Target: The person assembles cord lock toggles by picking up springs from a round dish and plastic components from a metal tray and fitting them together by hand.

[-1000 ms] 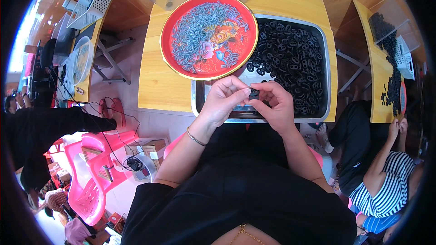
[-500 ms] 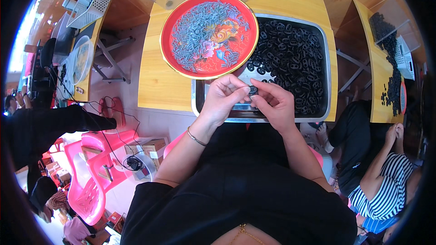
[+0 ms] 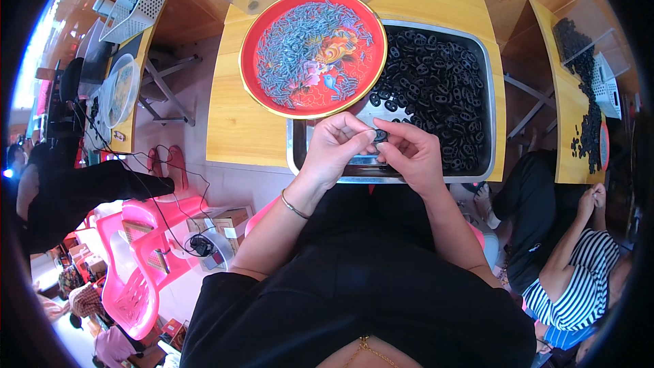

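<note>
Yellow table [image 3: 238, 123] carries a metal tray [image 3: 487, 95]. Over the tray's near rim, the left hand [image 3: 335, 146] and right hand [image 3: 411, 155] meet, fingertips pinching one small black part [image 3: 380, 135] between them. Beyond, black parts [image 3: 436, 88] fill the tray; left of it sits a red plate [image 3: 262, 41] of grey pins [image 3: 300, 37].

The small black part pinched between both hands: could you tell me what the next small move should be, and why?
Probably press the two pieces fully together: the left hand and right hand pinch the small black part between their fingertips above the metal tray, not yet set down.
</note>
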The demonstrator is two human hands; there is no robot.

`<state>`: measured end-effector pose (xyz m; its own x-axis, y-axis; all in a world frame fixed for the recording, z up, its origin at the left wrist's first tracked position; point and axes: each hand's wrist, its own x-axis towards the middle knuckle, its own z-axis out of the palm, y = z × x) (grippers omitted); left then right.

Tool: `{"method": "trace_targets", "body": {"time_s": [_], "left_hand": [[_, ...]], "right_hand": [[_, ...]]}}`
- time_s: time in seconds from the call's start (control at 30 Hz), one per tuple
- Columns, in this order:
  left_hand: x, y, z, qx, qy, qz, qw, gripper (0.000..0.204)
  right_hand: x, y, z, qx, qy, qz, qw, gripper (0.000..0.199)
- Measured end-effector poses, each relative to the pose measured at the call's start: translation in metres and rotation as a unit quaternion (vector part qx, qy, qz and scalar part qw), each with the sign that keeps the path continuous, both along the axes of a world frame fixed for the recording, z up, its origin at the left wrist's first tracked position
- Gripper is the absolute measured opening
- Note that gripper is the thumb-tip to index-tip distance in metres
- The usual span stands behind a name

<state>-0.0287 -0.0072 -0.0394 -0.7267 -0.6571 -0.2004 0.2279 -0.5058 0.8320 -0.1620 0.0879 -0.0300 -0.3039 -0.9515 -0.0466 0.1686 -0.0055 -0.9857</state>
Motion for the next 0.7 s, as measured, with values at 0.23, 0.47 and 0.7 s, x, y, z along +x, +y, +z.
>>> {"method": "trace_targets", "body": {"time_s": [0.23,0.47,0.7], "left_hand": [[0.0003,0.0001,0.0001,0.0,0.0,-0.004,1.0,0.005],[-0.0004,0.0,0.0004,0.006,0.003,0.01,1.0,0.004],[0.0014,-0.0007,-0.001,0.002,0.012,-0.009,1.0,0.004]], "right_hand": [[-0.0014,-0.0008,-0.0019,-0.014,0.033,0.011,0.999,0.038],[0.0019,-0.0023,0.0007,-0.022,0.054,0.004,0.998,0.037],[0.0036,-0.002,-0.0038,-0.002,0.058,-0.028,0.998,0.031]]}}
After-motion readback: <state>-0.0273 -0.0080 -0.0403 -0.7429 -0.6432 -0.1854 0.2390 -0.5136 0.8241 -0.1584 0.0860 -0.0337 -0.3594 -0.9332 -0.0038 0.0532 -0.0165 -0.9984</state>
